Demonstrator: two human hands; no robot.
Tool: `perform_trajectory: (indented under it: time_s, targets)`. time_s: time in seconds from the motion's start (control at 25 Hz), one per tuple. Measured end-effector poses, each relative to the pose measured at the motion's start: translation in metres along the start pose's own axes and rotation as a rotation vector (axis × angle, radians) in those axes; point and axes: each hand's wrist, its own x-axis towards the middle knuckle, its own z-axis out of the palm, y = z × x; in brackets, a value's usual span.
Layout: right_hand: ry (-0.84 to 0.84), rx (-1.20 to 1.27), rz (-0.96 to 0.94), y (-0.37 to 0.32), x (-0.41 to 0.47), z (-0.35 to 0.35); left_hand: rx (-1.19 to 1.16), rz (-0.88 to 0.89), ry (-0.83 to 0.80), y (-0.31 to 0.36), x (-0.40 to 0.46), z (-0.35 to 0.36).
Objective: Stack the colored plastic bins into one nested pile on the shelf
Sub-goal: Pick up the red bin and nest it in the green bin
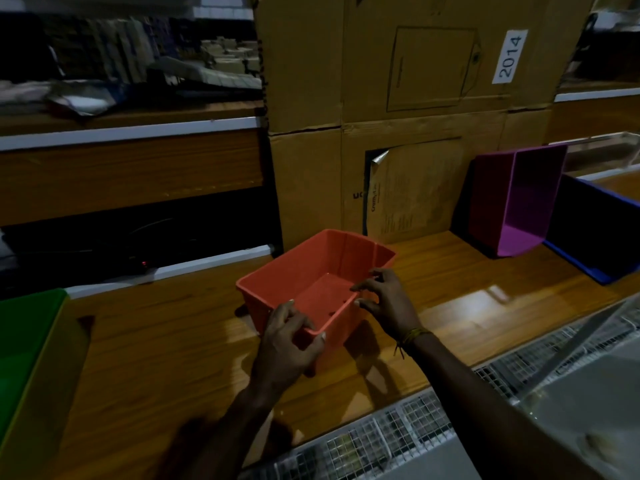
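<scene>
An orange-red bin [304, 275] stands upright on the wooden shelf [173, 341], its opening facing up and empty. My left hand [287, 341] grips its near corner, fingers over the rim. My right hand [388, 299] hovers at the right rim with fingers spread, touching or just above the edge. A purple bin [519, 199] lies tipped on its side at the far right, with a blue bin [595, 226] beside it. A green bin [27, 358] sits at the left edge, partly out of view.
Large cardboard boxes [398, 116] stand behind the orange-red bin. A white wire-mesh rack [398, 434] runs along the shelf's near edge. Dark shelves with clutter fill the upper left.
</scene>
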Motion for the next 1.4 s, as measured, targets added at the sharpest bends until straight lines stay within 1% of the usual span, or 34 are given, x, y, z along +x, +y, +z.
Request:
perform_trajectory:
  time_s: [0.08, 0.12, 0.28, 0.36, 0.48, 0.56, 0.6, 0.68, 0.76, 0.8, 0.88, 0.96, 1.04, 1.12, 1.2, 1.32, 1.4]
  targets:
    - [0.005, -0.096, 0.045, 0.005, 0.003, 0.007, 0.008, 0.033, 0.012, -0.018, -0.014, -0.01]
    - [0.004, -0.147, 0.038, 0.006, 0.003, 0.011, 0.019, 0.029, 0.014, -0.026, -0.02, -0.014]
    - [0.036, -0.189, -0.022, -0.002, -0.004, 0.027, 0.136, -0.077, 0.078, -0.038, -0.038, -0.022]
    - [0.075, -0.169, -0.026, -0.008, -0.009, 0.034, 0.282, -0.147, 0.127, -0.029, -0.038, -0.016]
    - [0.111, -0.166, -0.057, -0.013, -0.021, 0.041, 0.581, -0.243, 0.099, 0.0, -0.032, -0.003]
    - [0.13, -0.137, -0.08, -0.012, -0.027, 0.039, 0.656, -0.304, 0.106, 0.011, -0.028, 0.005]
    - [0.133, -0.117, -0.094, -0.011, -0.029, 0.037, 0.668, -0.32, 0.115, 0.013, -0.027, 0.008]
    - [0.128, -0.099, -0.122, -0.009, -0.034, 0.029, 0.679, -0.285, 0.118, 0.012, -0.029, 0.016]
    - [0.113, -0.101, -0.155, -0.007, -0.035, 0.022, 0.613, -0.242, 0.104, 0.007, -0.028, 0.021]
    - [0.1, -0.108, -0.163, -0.006, -0.035, 0.018, 0.56, -0.251, 0.11, 0.004, -0.026, 0.021]
    - [0.09, -0.157, -0.147, 0.004, -0.036, 0.01, 0.519, -0.326, 0.149, -0.003, -0.019, 0.018]
    - [0.112, -0.194, -0.087, 0.022, -0.039, 0.003, 0.55, -0.424, 0.187, -0.007, -0.012, 0.01]
    - [0.108, -0.137, -0.057, 0.035, -0.046, 0.001, 0.556, -0.467, 0.22, 0.002, -0.009, 0.009]
    - [0.104, -0.058, -0.075, 0.036, -0.055, 0.002, 0.551, -0.449, 0.235, 0.022, -0.01, 0.022]
    - [0.108, 0.012, -0.119, 0.031, -0.067, -0.002, 0.547, -0.405, 0.195, 0.047, -0.016, 0.048]
    - [0.08, 0.145, -0.205, 0.033, -0.086, -0.014, 0.457, -0.363, 0.085, 0.08, -0.023, 0.089]
    - [0.067, 0.263, -0.213, 0.038, -0.095, -0.021, 0.438, -0.343, 0.027, 0.093, -0.029, 0.109]
